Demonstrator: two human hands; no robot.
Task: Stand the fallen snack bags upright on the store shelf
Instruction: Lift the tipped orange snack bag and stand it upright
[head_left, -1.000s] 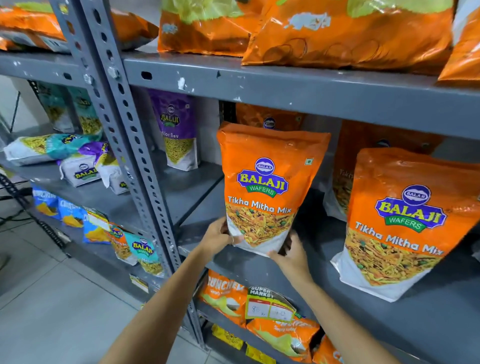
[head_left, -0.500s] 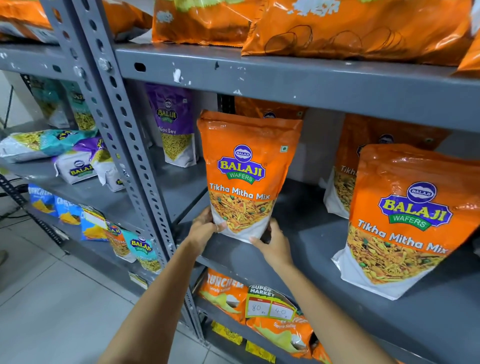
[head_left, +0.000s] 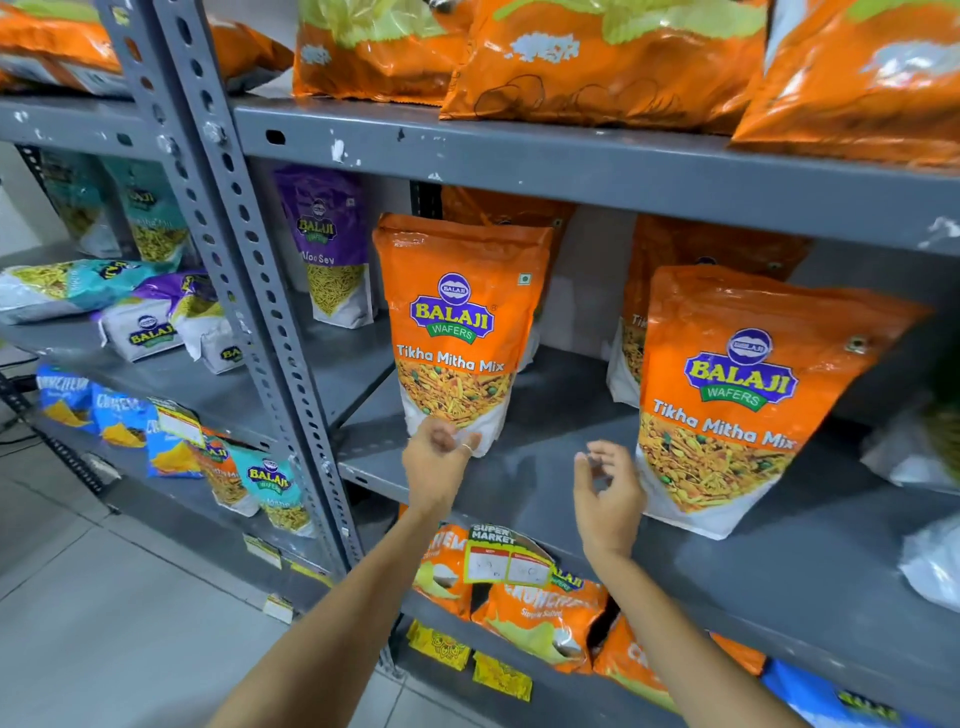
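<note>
The orange snack bag (head_left: 457, 332) stands upright near the front of the grey shelf (head_left: 545, 467), facing out, with a second orange bag (head_left: 737, 400) standing well to its right and more of the same behind both. The left hand (head_left: 439, 457) sits just at the bag's bottom corner with fingers loosely curled and nothing clamped between them; whether a fingertip touches the pouch I cannot tell. The right hand (head_left: 608, 493) hangs open in the gap between the two bags, holding nothing.

These pouches look light and puffy, with glossy film that would slide under a flat palm and crumple if squeezed mid-body. The contents are probably brittle, so a hard pinch seems unwise. The firmest places to take hold appear to be the flat bottom corners, or the sealed top strip. Further left, on the neighbouring rack, several bags (head_left: 78, 286) lie on their sides.
</note>
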